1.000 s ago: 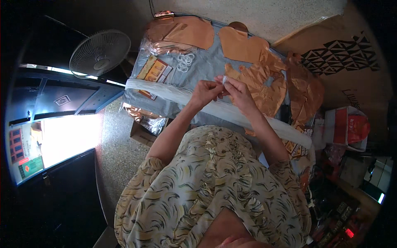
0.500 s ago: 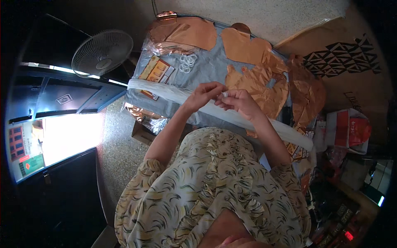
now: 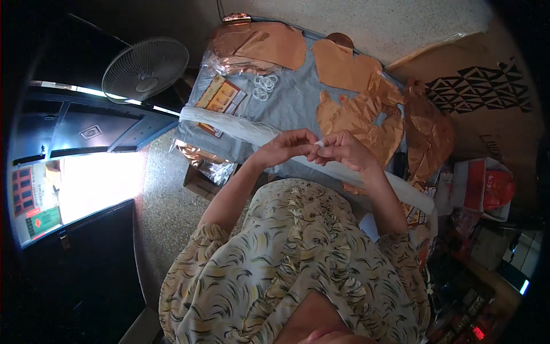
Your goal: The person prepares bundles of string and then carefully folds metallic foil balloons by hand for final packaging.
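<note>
Fingertips meet in front of my chest, above the near edge of the cloth-covered table. My left hand (image 3: 286, 148) is closed in a pinch, and my right hand (image 3: 346, 151) pinches from the other side. Between them shows a small white piece (image 3: 319, 144), perhaps a small coil; the fingers cover most of it. A long bundle of white strands (image 3: 243, 127) stretches crosswise beneath my hands. Beyond it lie several white rings (image 3: 264, 87) beside yellow printed cards (image 3: 222, 96). Crumpled copper-coloured foil balloons (image 3: 361, 121) are just past my right hand.
Flat copper foil balloons (image 3: 260, 45) cover the far side of the table (image 3: 298, 92). A standing fan (image 3: 146, 71) is at the far left. An open cardboard box (image 3: 201, 180) is below the table's left edge; a red and white box (image 3: 484, 186) stands at right.
Both hands have shifted slightly right and nearer to me, still pinching the small white piece. The whole view has also moved a little.
</note>
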The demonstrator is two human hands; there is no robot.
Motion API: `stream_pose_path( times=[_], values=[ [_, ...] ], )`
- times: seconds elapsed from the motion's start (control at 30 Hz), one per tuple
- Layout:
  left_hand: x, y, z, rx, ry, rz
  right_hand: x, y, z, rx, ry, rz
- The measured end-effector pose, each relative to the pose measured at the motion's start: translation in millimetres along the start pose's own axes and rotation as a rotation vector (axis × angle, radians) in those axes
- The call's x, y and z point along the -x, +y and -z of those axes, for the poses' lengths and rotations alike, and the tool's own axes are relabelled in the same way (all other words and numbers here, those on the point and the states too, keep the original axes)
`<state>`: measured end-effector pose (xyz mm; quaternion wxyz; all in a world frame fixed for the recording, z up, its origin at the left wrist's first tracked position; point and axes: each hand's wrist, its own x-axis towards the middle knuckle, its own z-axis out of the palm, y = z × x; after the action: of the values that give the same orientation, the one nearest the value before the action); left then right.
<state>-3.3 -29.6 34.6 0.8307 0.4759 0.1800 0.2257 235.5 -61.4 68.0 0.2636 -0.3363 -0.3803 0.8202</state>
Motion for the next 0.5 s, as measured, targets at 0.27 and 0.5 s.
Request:
stream_pose_path(
  times=[0.27,0.5],
  values=[
    [1,-10,1,-0.136,-0.030,-0.054,2,7,-13,0.077,0.179,0.017],
    [1,-12,35,-0.165,-0.005,-0.040,7,20,20,-0.021,0.541,0.211]
  ],
)
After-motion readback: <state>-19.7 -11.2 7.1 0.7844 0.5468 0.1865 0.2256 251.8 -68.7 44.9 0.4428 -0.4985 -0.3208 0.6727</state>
